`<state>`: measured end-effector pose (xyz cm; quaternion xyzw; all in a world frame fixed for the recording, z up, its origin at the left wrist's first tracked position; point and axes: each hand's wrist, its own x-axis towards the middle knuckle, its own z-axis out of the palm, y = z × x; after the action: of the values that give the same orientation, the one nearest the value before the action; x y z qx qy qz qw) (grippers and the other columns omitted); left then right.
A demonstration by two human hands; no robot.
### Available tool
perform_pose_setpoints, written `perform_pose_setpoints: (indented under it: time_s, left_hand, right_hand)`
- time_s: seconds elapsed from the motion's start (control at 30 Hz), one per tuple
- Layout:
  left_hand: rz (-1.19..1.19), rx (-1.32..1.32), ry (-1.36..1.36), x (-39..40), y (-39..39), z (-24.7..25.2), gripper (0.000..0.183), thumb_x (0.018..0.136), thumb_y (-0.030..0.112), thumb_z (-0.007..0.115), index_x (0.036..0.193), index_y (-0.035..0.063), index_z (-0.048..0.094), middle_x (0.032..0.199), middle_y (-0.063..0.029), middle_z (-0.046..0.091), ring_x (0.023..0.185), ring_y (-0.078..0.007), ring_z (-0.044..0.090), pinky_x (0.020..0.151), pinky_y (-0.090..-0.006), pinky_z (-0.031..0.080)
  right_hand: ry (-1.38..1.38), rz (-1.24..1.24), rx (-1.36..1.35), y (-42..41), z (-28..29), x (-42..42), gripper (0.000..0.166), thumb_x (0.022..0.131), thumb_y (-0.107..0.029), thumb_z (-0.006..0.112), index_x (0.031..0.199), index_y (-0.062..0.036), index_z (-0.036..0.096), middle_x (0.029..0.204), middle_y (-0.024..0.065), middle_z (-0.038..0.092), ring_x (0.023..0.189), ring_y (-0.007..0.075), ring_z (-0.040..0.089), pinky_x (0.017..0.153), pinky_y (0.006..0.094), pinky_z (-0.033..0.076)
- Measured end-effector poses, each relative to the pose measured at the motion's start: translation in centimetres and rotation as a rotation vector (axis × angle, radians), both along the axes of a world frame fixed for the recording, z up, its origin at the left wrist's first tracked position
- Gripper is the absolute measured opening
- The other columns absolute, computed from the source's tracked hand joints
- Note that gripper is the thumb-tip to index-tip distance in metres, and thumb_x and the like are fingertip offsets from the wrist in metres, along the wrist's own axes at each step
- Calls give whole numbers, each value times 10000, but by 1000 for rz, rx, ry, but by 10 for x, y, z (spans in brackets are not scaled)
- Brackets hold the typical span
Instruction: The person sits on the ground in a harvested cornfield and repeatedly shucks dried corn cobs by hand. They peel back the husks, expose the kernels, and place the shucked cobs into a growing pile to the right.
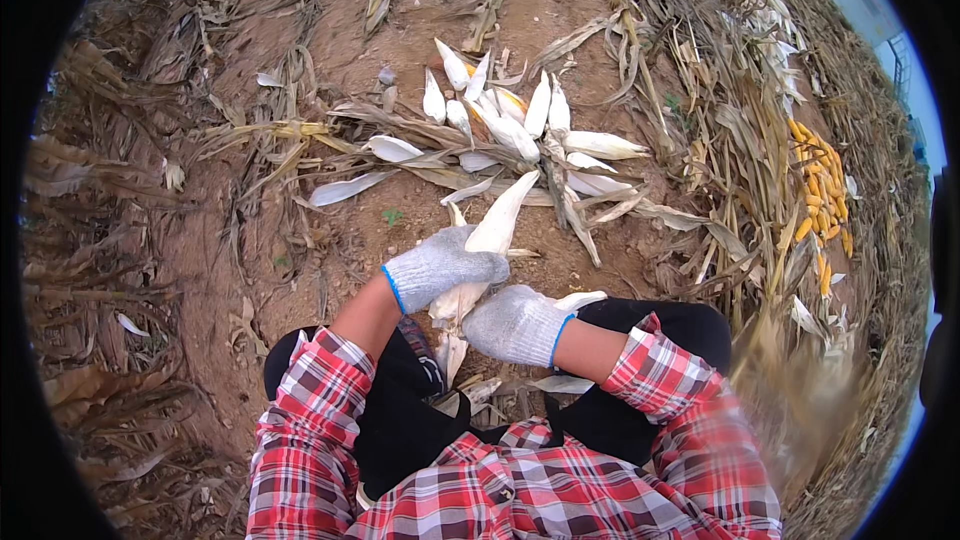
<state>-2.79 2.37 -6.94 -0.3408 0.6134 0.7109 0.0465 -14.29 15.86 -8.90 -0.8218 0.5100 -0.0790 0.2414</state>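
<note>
Both my hands wear grey knit gloves with blue cuffs. My left hand (450,264) is closed around an ear of corn in pale husk (504,217), its pointed tip angled up and to the right. At the ear's lower end, my right hand (514,324) grips the husk near the stalk end; its fingertips are hidden. Just ahead lies a loose pile of ears in whitish husks (510,131), with orange kernels showing on a few. Loose husk leaves (351,187) lie left of the pile.
Dry corn stalks (712,135) cover the ground on the right, and a heap of bare yellow cobs (821,187) lies beyond. More dry stalks (97,180) stand at the left. My bent knees flank my hands over reddish soil (217,277).
</note>
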Motion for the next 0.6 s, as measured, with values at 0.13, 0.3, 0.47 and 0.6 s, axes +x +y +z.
perform_pose_setpoints:
  time_s: [0.13, 0.3, 0.47, 0.6]
  left_hand:
    - [3, 44, 24, 2, 2, -23, 532, 808, 363, 725, 1141, -33, 603, 1013, -116, 667, 856, -152, 611, 748, -283, 508]
    - [442, 650, 308, 3, -26, -15, 430, 938, 295, 630, 1226, -10, 539, 1026, -114, 641, 883, -219, 659, 797, -340, 568]
    - [675, 522, 369, -12, -13, 10, 419, 971, 282, 552, 1251, -18, 465, 1075, -157, 604, 896, -273, 650, 783, -404, 580]
    - [528, 416, 240, -4, -21, -12, 381, 974, 255, 522, 1253, 5, 454, 1034, -136, 609, 846, -252, 659, 668, -428, 605]
  right_hand:
    - [-4, -17, -91, 3, -3, -5, 128, 777, -112, 583, 749, -15, 662, 639, 167, 648, 620, 319, 686, 521, 427, 537]
    - [86, -203, 114, -29, 44, -36, 176, 872, -125, 532, 1004, -43, 615, 750, 177, 665, 719, 340, 690, 594, 440, 537]
    - [121, -467, -156, -31, 39, -85, 275, 842, -157, 621, 1107, -99, 576, 820, 150, 675, 774, 343, 682, 626, 452, 535]
    - [206, -575, -158, -30, 47, -92, 281, 847, -156, 622, 1122, -108, 587, 888, 155, 688, 800, 337, 685, 651, 447, 542]
